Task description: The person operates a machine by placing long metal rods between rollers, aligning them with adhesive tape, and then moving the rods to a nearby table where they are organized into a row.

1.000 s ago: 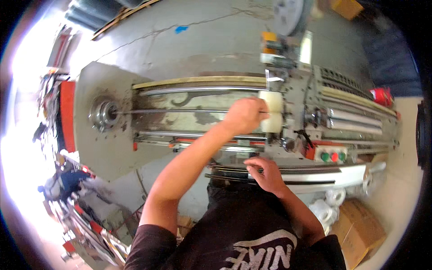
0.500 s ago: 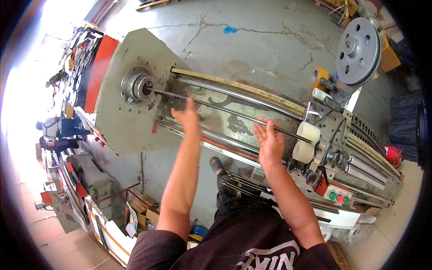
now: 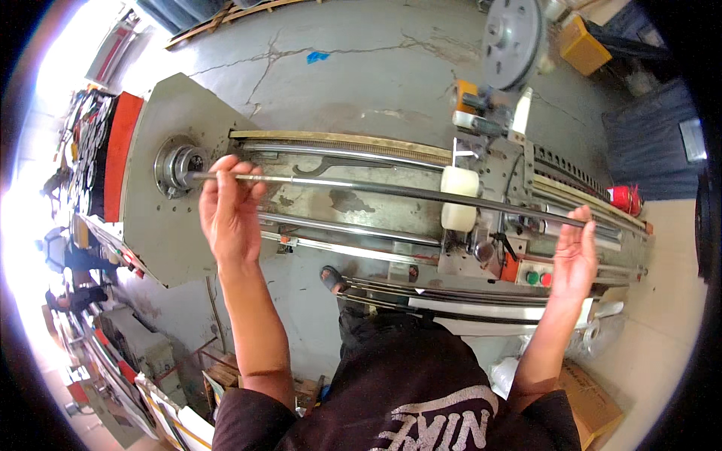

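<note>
A long thin metal rod (image 3: 376, 188) stretches between my two hands above the bed of a lathe-like machine (image 3: 361, 203). My left hand (image 3: 232, 222) is closed on its bright left part, close to the round metal chuck (image 3: 179, 164). The rod's tip overlaps the chuck's mouth in the picture; whether it is inside, I cannot tell. My right hand (image 3: 576, 255) pinches the dark right end, thumb and fingertips together. Between the hands, the rod passes across the front of two white rollers (image 3: 459, 199), apparently above them.
Behind the bed stands a grey wheel with holes (image 3: 513, 41). Green and red buttons (image 3: 538, 279) sit on the machine's front right. A red object (image 3: 624, 199) is at far right, a cardboard box (image 3: 590, 402) at lower right. Two people (image 3: 79, 259) are at far left.
The rod has shifted right and now reaches past the rollers. My left hand has closed on its left part; my right hand has moved out to its right end. The view has turned.
</note>
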### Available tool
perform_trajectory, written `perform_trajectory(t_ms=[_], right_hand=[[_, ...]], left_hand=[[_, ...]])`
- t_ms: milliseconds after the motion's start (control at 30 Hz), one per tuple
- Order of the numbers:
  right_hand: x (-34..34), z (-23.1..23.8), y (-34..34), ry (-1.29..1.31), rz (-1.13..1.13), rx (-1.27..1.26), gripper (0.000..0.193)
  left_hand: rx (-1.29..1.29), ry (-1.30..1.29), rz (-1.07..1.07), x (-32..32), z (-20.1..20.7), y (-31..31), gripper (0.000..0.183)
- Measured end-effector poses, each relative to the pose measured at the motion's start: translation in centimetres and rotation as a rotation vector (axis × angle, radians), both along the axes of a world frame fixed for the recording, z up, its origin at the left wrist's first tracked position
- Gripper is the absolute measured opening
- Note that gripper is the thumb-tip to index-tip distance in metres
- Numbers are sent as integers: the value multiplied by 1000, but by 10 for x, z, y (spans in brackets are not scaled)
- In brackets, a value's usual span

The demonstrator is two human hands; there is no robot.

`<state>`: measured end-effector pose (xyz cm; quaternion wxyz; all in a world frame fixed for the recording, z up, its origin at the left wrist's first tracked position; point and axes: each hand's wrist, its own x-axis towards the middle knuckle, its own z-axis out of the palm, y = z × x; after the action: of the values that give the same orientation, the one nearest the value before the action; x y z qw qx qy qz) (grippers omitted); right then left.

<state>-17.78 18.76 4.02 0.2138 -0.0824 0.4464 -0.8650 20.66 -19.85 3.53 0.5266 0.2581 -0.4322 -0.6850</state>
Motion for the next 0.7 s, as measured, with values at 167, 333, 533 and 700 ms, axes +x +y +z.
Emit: perform_trajectory(t_ms=[167,333,533,700], right_hand=[[-4,32,71,47,-11,-162,46],[10,38,100,47,42,-263,47],[23,41,117,11,91,-367,52],[31,47,126,36,193,-443,52]], left_hand=[[-258,146,-58,17,55,67,31],[-289,151,-46,36,76,105,33],[-318,190,-28,57,85,138,32],[-340,246,-43,72,86,158,36]])
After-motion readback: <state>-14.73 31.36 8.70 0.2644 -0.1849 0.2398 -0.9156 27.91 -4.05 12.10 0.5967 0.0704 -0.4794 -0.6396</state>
